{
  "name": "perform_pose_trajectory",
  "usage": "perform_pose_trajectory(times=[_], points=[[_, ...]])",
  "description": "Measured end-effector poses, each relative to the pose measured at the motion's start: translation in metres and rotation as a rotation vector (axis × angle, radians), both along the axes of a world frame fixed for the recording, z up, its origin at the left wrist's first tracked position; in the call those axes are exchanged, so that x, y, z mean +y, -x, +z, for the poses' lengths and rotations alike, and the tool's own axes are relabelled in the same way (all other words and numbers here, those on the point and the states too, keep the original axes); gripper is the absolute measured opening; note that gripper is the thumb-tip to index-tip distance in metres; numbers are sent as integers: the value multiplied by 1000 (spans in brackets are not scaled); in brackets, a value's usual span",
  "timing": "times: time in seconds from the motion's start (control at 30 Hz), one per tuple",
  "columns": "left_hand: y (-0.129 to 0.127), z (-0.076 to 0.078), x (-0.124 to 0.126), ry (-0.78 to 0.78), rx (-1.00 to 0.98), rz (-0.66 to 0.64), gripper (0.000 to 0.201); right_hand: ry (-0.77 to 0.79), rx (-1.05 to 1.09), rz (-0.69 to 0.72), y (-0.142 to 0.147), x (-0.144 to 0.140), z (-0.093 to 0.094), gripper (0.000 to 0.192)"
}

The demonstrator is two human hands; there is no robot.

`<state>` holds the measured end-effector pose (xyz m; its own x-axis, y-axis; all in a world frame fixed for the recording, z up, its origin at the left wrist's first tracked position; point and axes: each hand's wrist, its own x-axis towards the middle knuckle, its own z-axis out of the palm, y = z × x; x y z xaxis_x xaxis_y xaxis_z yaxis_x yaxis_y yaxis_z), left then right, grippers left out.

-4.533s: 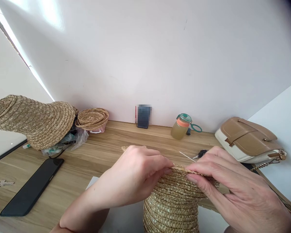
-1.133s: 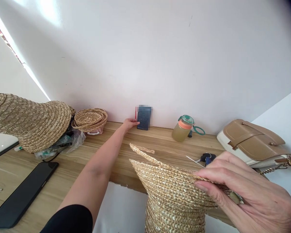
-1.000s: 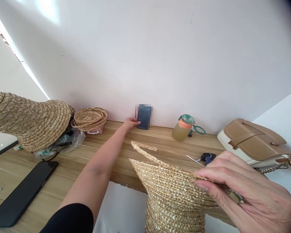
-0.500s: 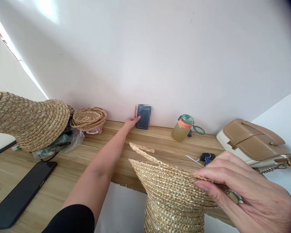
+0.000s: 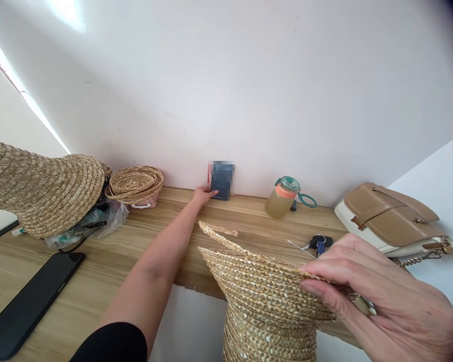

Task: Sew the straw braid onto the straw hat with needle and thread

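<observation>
Head view: left hand (image 5: 203, 193) stretched to back of worktop (image 5: 109, 261), fingertips touching the blurred dark device (image 5: 221, 173); its grip not discernible. Right hand (image 5: 366, 296) pinches the straw hat (image 5: 260, 286) brim; lower hat cut off.

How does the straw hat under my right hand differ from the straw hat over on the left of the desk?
The near straw hat stands upright at the desk edge, its brim pinched by the right hand; the far straw hat lies tipped over a plastic bag, untouched. The near one trails a loose braid end; the far one shows none. Both are braided tan straw.
</observation>
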<state>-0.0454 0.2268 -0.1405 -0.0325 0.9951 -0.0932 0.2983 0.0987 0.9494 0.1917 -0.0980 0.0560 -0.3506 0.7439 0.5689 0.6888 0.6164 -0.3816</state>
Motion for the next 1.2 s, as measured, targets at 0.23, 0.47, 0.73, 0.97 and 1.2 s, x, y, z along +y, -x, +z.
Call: perform_pose_trajectory(times=[0.23, 0.47, 0.73, 0.97, 1.2], points=[[1, 7, -6, 49, 48, 18, 34, 16, 4, -4, 0, 0, -2, 8], [-1, 8, -9, 54, 73, -3, 34, -6, 1, -2, 0, 1, -2, 8], [-2, 1, -4, 75, 143, -6, 35, -4, 0, 12, 0, 0, 0, 6], [-1, 5, -6, 69, 134, 2, 35, 9, -41, 37, -1, 1, 1, 13], [-1, 10, -11, 78, 153, -2, 34, 6, -52, 33, -1, -1, 3, 9]])
